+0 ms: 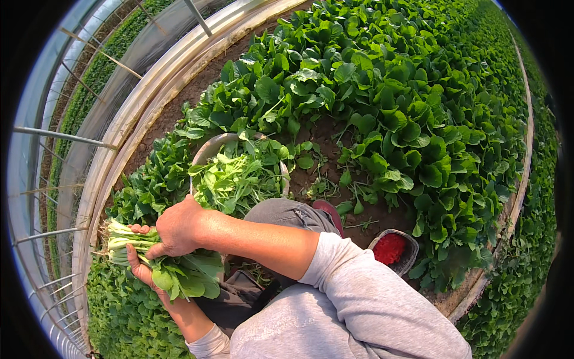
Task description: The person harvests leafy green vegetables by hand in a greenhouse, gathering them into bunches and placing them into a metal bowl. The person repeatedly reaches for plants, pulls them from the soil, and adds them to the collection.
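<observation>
A bunch of leafy greens (134,244) lies sideways, its pale stems and rootlets to the left and its broad leaves drooping to the right. My left hand (142,270) cups the stems from below, with the thumb in front and fingertips showing over the upper side. Across the top comes my right hand (179,226), curled against the bunch where stems meet leaves, one digit pressed along the stems. Its other fingers are partly hidden. Beyond my right forearm stands a round, pale-rimmed container (210,147) heaped with loose picked greens (233,175).
A small basket (411,256) with red material (389,248) inside sits on the soil right of my knee (287,217). Dense rows of greens (394,103) surround me. Plastic sheeting (148,85) and metal poles (65,137) line the left side. Loose plants lie on bare soil ahead.
</observation>
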`<state>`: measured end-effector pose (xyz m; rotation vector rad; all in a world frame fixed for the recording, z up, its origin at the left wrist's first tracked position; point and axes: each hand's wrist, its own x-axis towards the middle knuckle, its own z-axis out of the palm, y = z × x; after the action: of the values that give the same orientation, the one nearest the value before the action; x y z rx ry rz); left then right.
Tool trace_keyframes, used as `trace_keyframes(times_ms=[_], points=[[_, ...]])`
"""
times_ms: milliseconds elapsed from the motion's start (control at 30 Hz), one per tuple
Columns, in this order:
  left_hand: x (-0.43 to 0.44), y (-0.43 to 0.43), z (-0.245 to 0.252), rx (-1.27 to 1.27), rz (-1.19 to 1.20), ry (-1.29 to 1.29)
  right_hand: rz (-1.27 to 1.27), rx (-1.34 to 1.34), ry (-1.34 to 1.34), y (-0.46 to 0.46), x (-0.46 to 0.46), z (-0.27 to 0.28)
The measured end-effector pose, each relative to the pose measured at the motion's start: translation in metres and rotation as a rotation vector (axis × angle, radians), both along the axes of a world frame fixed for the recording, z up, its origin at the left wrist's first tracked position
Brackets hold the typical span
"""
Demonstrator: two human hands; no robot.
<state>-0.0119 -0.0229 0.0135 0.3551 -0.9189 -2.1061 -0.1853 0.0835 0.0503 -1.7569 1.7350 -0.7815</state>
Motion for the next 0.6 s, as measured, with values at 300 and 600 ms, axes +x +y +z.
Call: trace_keyframes(times_ms=[300,600], points=[[0.000,-0.024,-0.020,-0.026,0.052,-0.154,-1.317,-0.114,-0.456,0.094,-0.255,-0.251],[-0.013,-0.035,-0.027,-0.020,-0.001,-0.183,-1.375,0.619,-0.975,0.081,-0.247,-0.412]])
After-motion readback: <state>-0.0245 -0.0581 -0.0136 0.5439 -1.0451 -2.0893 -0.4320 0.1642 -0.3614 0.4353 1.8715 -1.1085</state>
